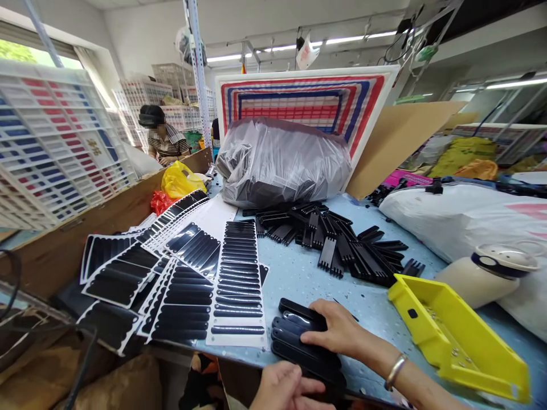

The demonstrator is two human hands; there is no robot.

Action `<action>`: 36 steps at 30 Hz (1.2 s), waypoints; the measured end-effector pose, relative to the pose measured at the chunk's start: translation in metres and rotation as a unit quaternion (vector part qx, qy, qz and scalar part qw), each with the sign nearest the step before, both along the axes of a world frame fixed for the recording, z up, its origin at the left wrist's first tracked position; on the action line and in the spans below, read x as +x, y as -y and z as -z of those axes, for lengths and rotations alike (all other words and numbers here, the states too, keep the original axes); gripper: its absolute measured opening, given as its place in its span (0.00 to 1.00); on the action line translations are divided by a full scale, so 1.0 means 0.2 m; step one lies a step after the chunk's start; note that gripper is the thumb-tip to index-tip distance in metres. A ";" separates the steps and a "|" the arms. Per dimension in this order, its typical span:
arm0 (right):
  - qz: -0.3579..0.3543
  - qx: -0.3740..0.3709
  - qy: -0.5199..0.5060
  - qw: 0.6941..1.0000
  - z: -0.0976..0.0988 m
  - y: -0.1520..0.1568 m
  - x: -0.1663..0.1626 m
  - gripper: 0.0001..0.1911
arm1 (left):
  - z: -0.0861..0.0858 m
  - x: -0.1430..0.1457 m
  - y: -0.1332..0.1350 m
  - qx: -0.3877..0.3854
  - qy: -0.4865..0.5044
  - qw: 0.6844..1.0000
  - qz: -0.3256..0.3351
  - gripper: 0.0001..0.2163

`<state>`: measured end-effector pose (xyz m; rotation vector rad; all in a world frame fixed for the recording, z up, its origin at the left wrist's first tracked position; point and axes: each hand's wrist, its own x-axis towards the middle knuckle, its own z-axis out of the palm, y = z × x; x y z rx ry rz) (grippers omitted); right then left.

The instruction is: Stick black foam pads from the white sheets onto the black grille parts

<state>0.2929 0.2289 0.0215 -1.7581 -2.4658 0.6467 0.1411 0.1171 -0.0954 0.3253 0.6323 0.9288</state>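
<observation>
Near the front edge of the table lies a row of glossy black strips with rounded ends [294, 341], side by side. My right hand [342, 330] reaches in from the right, its thumb and fingers closed around one of these strips. Just below, at the bottom edge, my left hand [286, 387] is beside the lowest strips with its fingers partly stretched and apart; nothing shows in it. To the left, a white backing sheet [237, 336] carries a column of black stickers, one gap showing in the column. More sticker sheets [183, 296] overlap beyond it.
A heap of black plastic pieces [329, 253] lies behind my hands, before a filled clear bag [282, 159]. On the right are a yellow bin [416, 327] with small metal parts, a cream bottle [465, 279] and a white sack [427, 216]. Another person [164, 139] sits far left.
</observation>
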 end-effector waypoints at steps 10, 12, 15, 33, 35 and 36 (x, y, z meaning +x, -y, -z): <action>0.090 0.054 -0.056 0.993 0.12 0.00 0.02 0.19 | -0.35 -0.11 -0.31 0.114 -0.244 0.961 -0.067 0.28; 0.070 0.085 -0.080 0.991 0.12 0.04 0.01 0.23 | -0.36 -0.13 -0.41 0.121 -0.337 0.933 -0.045 0.24; 0.056 0.089 -0.137 0.985 0.13 0.06 0.05 0.23 | -0.37 -0.16 -0.50 0.115 -0.422 0.899 -0.005 0.18; 0.081 0.144 -0.105 0.981 0.16 0.08 0.03 0.04 | -0.45 -0.14 -0.53 0.212 -0.690 0.692 0.004 0.11; 0.076 0.156 -0.158 0.972 0.16 0.09 0.04 0.02 | -0.45 -0.14 -0.53 0.219 -0.700 0.679 0.019 0.12; 0.088 0.145 -0.191 0.967 0.17 0.09 0.04 0.04 | -0.45 -0.15 -0.53 0.220 -0.702 0.676 0.024 0.12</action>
